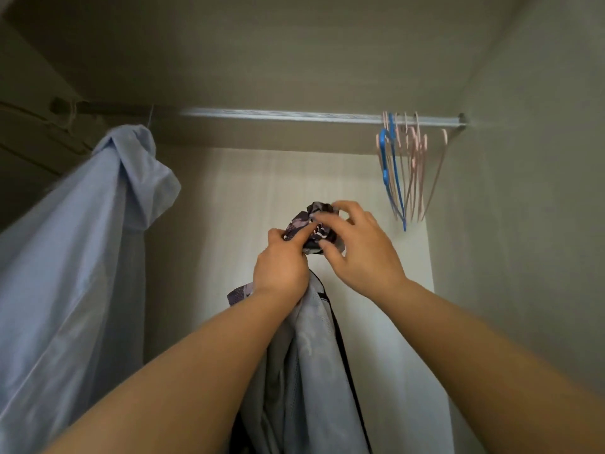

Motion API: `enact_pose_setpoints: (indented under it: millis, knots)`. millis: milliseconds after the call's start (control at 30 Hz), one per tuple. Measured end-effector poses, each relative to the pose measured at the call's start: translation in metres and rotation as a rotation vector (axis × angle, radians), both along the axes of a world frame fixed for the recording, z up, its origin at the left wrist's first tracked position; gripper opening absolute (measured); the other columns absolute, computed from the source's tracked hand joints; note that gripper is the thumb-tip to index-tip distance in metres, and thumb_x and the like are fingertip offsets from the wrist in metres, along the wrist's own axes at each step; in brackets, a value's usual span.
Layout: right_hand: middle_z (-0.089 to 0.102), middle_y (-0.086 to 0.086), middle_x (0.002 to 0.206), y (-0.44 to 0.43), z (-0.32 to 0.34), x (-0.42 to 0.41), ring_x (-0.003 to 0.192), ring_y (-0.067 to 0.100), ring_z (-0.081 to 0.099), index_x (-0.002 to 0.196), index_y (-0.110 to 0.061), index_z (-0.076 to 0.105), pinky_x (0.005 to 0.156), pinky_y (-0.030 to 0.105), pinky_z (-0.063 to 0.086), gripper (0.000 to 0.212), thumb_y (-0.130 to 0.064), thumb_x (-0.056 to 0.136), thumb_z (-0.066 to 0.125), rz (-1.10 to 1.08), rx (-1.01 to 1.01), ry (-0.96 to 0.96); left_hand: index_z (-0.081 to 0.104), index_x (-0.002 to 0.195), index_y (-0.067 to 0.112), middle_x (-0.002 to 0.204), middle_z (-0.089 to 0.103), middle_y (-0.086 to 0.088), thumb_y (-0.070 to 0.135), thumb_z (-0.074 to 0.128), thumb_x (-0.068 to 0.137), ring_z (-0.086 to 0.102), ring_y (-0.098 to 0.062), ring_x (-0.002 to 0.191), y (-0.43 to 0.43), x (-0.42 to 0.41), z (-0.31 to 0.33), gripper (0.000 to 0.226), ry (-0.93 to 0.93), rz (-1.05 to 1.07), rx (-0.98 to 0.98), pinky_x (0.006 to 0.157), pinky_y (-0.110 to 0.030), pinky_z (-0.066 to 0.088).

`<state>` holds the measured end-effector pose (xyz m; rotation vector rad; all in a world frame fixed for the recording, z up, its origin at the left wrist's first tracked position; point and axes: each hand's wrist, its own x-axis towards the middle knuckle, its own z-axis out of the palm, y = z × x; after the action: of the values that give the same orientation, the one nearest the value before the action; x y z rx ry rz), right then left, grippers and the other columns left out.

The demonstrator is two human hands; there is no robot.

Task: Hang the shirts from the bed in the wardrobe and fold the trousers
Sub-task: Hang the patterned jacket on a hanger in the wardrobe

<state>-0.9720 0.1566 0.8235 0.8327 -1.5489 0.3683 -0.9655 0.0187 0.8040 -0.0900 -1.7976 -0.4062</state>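
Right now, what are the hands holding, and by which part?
Both hold the patterned shirt by its bunched top: the left hand grips the gathered fabric, the right hand pinches the crumpled end just above.

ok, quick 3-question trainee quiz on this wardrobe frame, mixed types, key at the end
1. True or false: the light blue shirt hangs at the right end of the rail.
2. The empty hangers on the rail are mostly which colour? A) pink B) green C) black
3. Fill in: the patterned garment is gripped by ____ hand(s).

Key
1. False: it hangs at the left end.
2. A, with one blue hanger among them.
3. Both: the left hand and the right hand each grip it.
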Motion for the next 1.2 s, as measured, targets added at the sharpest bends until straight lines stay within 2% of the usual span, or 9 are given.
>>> enact_pose_setpoints:
  millis: [167, 333, 433, 500, 567, 700, 800, 933, 1200]
  knots:
    - [0.058, 0.007, 0.119, -0.009, -0.008, -0.024, 0.108, 0.024, 0.053, 0.129, -0.018, 0.057, 0.088, 0.027, 0.039, 0.034, -0.019, 0.096, 0.048, 0.143, -0.058, -0.205, 0.052, 0.133, 0.032, 0.122, 0.057, -0.007, 0.012, 0.058, 0.085, 0.054, -0.020, 0.114, 0.002, -0.011, 0.001, 0.052, 0.092, -0.362, 0.114, 0.093, -0.018, 0.037]
    - [0.063, 0.005, 0.120, -0.012, -0.002, -0.033, 0.110, 0.018, 0.055, 0.122, -0.018, 0.063, 0.084, 0.012, 0.033, 0.031, -0.013, 0.095, 0.051, 0.363, -0.156, -0.462, 0.058, 0.125, 0.028, 0.112, 0.062, 0.013, 0.007, 0.074, 0.077, 0.057, -0.003, 0.110, -0.005, -0.013, 0.004, 0.055, 0.047, -0.686, 0.174, 0.092, -0.007, 0.038]
    - [0.060, 0.006, 0.125, -0.012, 0.002, -0.031, 0.116, 0.020, 0.054, 0.124, -0.015, 0.061, 0.103, 0.030, 0.040, 0.033, -0.007, 0.096, 0.046, 0.532, -0.149, -0.641, 0.060, 0.113, 0.034, 0.107, 0.065, 0.018, 0.014, 0.080, 0.073, 0.060, 0.002, 0.103, -0.010, -0.013, 0.006, 0.049, 0.044, -0.803, 0.180, 0.091, -0.009, 0.042]
    - [0.059, 0.009, 0.125, -0.015, 0.003, -0.030, 0.114, 0.022, 0.056, 0.127, -0.018, 0.055, 0.102, 0.040, 0.043, 0.037, -0.002, 0.097, 0.041, 0.620, -0.124, -0.709, 0.065, 0.097, 0.038, 0.099, 0.068, 0.019, 0.022, 0.080, 0.073, 0.062, 0.003, 0.096, -0.008, -0.013, 0.008, 0.033, 0.101, -0.772, 0.252, 0.085, -0.009, 0.044]
    - [0.060, 0.010, 0.119, -0.019, 0.005, -0.027, 0.103, 0.021, 0.058, 0.129, -0.024, 0.043, 0.094, 0.039, 0.048, 0.040, -0.001, 0.097, 0.038, 0.627, -0.107, -0.720, 0.065, 0.076, 0.042, 0.079, 0.067, 0.024, 0.030, 0.081, 0.072, 0.062, 0.008, 0.079, -0.005, -0.011, 0.011, 0.020, 0.172, -0.658, 0.344, 0.069, -0.004, 0.043]
    - [0.059, 0.000, 0.084, -0.017, 0.022, -0.015, 0.075, 0.014, 0.054, 0.133, -0.022, 0.039, 0.066, 0.026, 0.046, 0.041, -0.006, 0.096, 0.038, 0.349, -0.036, -0.526, 0.061, 0.063, 0.031, 0.076, 0.066, 0.008, 0.038, 0.075, 0.075, 0.059, -0.011, 0.070, -0.003, -0.009, 0.021, 0.020, 0.223, -0.387, 0.394, 0.062, -0.021, 0.041]
    - [0.062, 0.008, 0.104, -0.010, 0.038, 0.001, 0.092, 0.026, 0.057, 0.128, -0.024, 0.045, 0.075, 0.035, 0.049, 0.039, -0.009, 0.092, 0.042, 0.045, 0.092, -0.356, 0.056, 0.059, 0.029, 0.078, 0.066, 0.003, 0.032, 0.071, 0.078, 0.056, -0.013, 0.065, 0.000, -0.007, 0.028, 0.025, 0.254, -0.340, 0.340, 0.055, -0.020, 0.038]
    - [0.058, 0.005, 0.118, -0.001, 0.064, 0.021, 0.109, 0.025, 0.049, 0.127, -0.019, 0.045, 0.073, 0.032, 0.035, 0.039, -0.011, 0.089, 0.046, -0.359, 0.136, 0.061, 0.057, 0.065, 0.027, 0.084, 0.066, -0.003, 0.030, 0.070, 0.079, 0.060, -0.022, 0.078, 0.006, -0.005, 0.041, 0.019, 0.256, -0.290, 0.208, 0.068, -0.029, 0.047]
    - [0.052, 0.012, 0.109, 0.009, 0.089, 0.044, 0.110, 0.029, 0.039, 0.113, -0.008, 0.048, 0.084, 0.035, 0.031, 0.032, -0.005, 0.082, 0.041, -0.714, 0.110, 0.406, 0.043, 0.062, 0.031, 0.072, 0.053, 0.006, 0.032, 0.069, 0.076, 0.048, -0.019, 0.070, 0.016, -0.003, 0.057, 0.029, 0.219, -0.132, 0.102, 0.054, -0.025, 0.029]
